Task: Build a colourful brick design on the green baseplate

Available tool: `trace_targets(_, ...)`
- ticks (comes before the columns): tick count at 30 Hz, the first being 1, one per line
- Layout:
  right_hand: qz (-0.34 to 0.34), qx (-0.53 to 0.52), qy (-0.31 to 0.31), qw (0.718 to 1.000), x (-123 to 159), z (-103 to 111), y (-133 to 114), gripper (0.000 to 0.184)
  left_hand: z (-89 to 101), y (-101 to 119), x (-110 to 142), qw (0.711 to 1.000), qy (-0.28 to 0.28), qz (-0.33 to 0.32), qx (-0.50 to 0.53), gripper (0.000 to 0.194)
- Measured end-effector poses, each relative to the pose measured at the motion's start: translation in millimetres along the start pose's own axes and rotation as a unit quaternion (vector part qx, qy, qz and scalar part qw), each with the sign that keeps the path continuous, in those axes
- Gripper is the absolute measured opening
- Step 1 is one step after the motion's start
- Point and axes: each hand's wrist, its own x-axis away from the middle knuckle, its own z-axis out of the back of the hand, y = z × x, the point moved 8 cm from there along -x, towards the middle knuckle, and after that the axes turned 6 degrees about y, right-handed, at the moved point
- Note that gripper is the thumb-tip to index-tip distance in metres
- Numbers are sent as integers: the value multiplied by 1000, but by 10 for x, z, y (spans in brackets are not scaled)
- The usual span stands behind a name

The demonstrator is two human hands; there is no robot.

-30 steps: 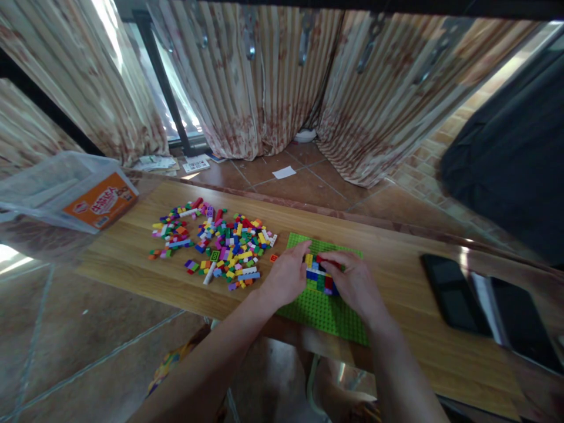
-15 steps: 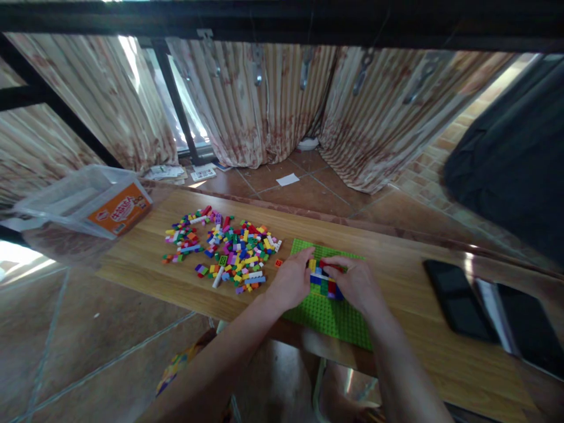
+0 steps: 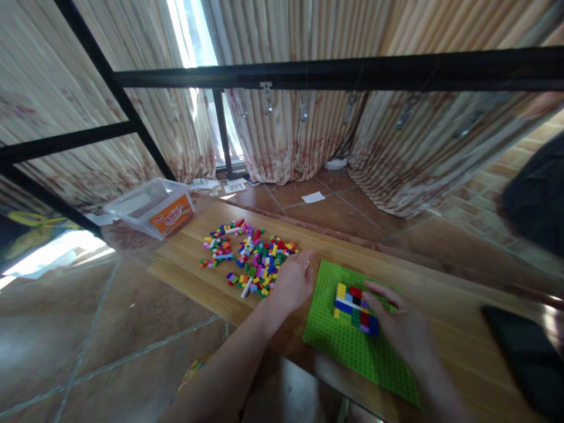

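My left hand (image 3: pixel 294 278) is over the right edge of a pile of loose toy bricks (image 3: pixel 259 258), its fingers loosely bent and a little apart. Nothing shows in its grasp, though part of the pile is hidden behind it. On the green baseplate (image 3: pixel 332 346) sits a low block of joined bricks (image 3: pixel 352 306) in yellow, blue, white, red, green and purple. My right hand (image 3: pixel 399 320) hovers at the right side of this block, thumb and fingers apart, covering part of the plate. I cannot tell whether its fingertips touch the bricks.
A clear plastic box (image 3: pixel 150 205) with an orange label stands at the far left end of the wooden table (image 3: pixel 185 282). A dark tablet-like slab (image 3: pixel 520 352) lies at the right. Beyond the table are a black metal rail (image 3: pixel 308 73), curtains and a tiled floor with papers.
My left hand has left the brick block and moved left to the pile. My right hand has drawn slightly back from the block, fingers spread. The camera view has turned left.
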Motion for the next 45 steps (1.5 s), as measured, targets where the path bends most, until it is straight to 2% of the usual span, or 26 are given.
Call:
trace_targets(3,11,18,8,1000,39,15,-51,40,313,-290,-122,994,56,44,-85,37)
trace_targets(7,-4,25,-1,1000,47,-4,-53,42,486,-551,-197,983,43,78,-163,30)
trace_targets(14,-23,53,-8,998,24,-26,-38,40,377,-521,-174,976,-2,50,-213,23)
trace_targets(20,-28,44,-6,999,30,-25,-69,44,373,-511,-167,974,-9,69,-216,20)
trace_targets(28,15,32,9,999,38,-5,-169,41,426,-565,-173,972,-46,78,-215,24)
trace_targets(31,20,32,14,999,45,3,-206,40,412,-529,-162,980,-52,51,-188,35)
trace_targets(33,21,34,18,999,45,10,-225,40,367,-426,-141,986,-57,9,-158,38)
trace_targets(36,20,35,24,999,39,18,-237,40,222,-189,-66,987,-89,-76,-108,34)
trace_targets(39,23,31,28,999,33,21,-234,39,23,-6,41,972,-152,-144,-108,22)
trace_targets(42,23,36,30,999,34,27,-225,38,-97,55,95,958,-183,-171,-138,15)
trace_targets(45,18,44,35,998,33,53,-216,38,-124,72,94,957,-187,-173,-141,14)
